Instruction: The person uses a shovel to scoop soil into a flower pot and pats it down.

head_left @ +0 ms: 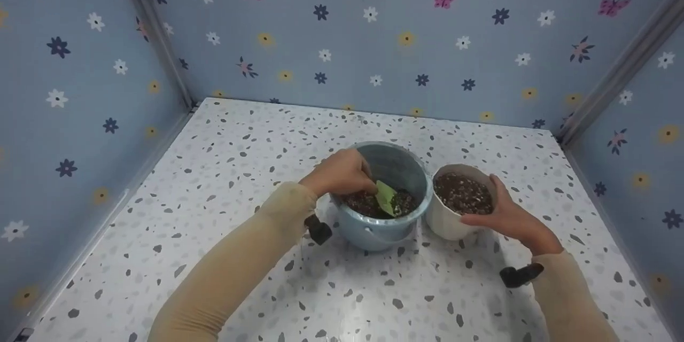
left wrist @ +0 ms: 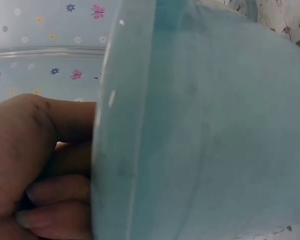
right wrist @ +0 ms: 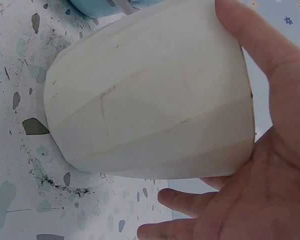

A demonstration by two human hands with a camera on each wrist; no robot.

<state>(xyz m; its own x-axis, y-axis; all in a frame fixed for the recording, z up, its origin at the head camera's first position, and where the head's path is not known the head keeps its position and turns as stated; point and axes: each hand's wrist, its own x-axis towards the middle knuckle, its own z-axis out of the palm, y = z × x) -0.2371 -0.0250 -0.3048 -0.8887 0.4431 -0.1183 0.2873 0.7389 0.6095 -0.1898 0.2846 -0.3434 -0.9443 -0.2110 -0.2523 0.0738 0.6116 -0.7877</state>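
Observation:
Inside the light blue bucket (head_left: 385,232), my left hand (head_left: 344,171) pinches a light green scoop (head_left: 385,197). The scoop's blade stands tilted in dark soil (head_left: 406,203) at the bucket's bottom. In the left wrist view the bucket's wall (left wrist: 225,130) hides the fingertips and the scoop; the lower fingers are curled. My right hand (head_left: 515,219) holds the white faceted pot (right wrist: 150,100) at its right side, thumb toward the front rim and fingers around the back. Brown soil with pale specks (head_left: 462,195) fills the pot nearly to its rim. The pot stands upright close beside the bucket.
Both containers stand on a white speckled tabletop (head_left: 240,155). Blue patterned panels (head_left: 374,32) rise behind it and on both sides. The bucket's handle (head_left: 393,239) hangs down in front. Dark crumbs (right wrist: 65,187) lie on the table near the pot's base.

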